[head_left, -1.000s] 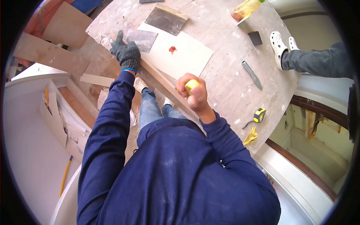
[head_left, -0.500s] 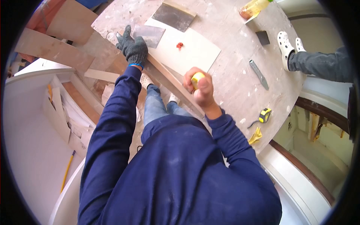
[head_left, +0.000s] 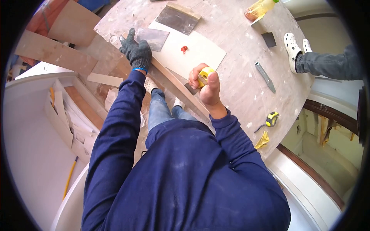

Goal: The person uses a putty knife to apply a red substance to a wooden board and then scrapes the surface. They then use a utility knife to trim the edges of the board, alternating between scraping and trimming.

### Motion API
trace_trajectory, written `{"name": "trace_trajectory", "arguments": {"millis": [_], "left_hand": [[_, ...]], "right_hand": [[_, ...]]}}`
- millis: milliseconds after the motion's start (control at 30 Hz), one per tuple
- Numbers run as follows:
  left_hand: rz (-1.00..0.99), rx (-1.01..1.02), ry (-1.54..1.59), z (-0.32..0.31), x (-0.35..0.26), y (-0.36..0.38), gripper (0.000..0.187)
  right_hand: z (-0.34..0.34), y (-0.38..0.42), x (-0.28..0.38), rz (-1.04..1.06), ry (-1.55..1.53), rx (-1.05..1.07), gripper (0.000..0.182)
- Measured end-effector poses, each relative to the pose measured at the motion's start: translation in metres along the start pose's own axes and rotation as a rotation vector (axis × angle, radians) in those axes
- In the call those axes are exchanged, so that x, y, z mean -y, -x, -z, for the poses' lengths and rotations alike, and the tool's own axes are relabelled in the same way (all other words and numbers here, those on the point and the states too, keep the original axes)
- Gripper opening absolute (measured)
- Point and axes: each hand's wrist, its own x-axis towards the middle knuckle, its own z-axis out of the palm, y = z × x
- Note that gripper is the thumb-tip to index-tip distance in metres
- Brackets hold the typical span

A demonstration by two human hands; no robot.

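Both hands [head_left: 135,52] [head_left: 205,85] — strip's [head_left: 175,86] table-edge.

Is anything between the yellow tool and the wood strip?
Nothing visible. The right hand holds the yellow tool right over the wood strip, which the gloved left hand presses down.

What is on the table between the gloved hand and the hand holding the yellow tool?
In the head view, a long wooden strip runs between the left hand and the right hand.

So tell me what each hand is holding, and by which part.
Right hand grips a yellow-handled tool by its handle. Gloved left hand grasps nothing; it presses flat on the end of the wooden strip.
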Motion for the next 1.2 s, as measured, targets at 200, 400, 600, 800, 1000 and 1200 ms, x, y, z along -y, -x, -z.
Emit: {"name": "trace_trajectory", "arguments": {"millis": [200, 400, 600, 800, 1000, 1200], "left_hand": [[0.024, 0.005, -0.016, 0.002, -0.005, 0.0, 0.06], [0.021, 0.046, 0.067, 0.002, -0.003, 0.002, 0.063], [0.036, 0.046, 0.074, 0.0, 0.001, -0.002, 0.064], [0.01, 0.083, 0.048, 0.001, 0.005, -0.006, 0.064], [0.009, 0.088, 0.014, 0.003, 0.0, -0.004, 0.064], [0.019, 0.093, 0.049, 0.003, 0.003, -0.002, 0.064]], "right_hand": [[0.0, -0.001, 0.0, -0.006, 0.055, -0.021, 0.075], [0.0, -0.001, -0.002, 0.006, 0.015, -0.073, 0.071], [0.003, -0.003, -0.003, -0.021, 0.062, -0.076, 0.074], [0.004, -0.006, -0.006, -0.002, 0.012, -0.109, 0.068], [0.006, -0.009, -0.006, -0.006, -0.039, -0.115, 0.064], [0.005, -0.011, -0.007, -0.042, -0.045, -0.101, 0.062]]}}
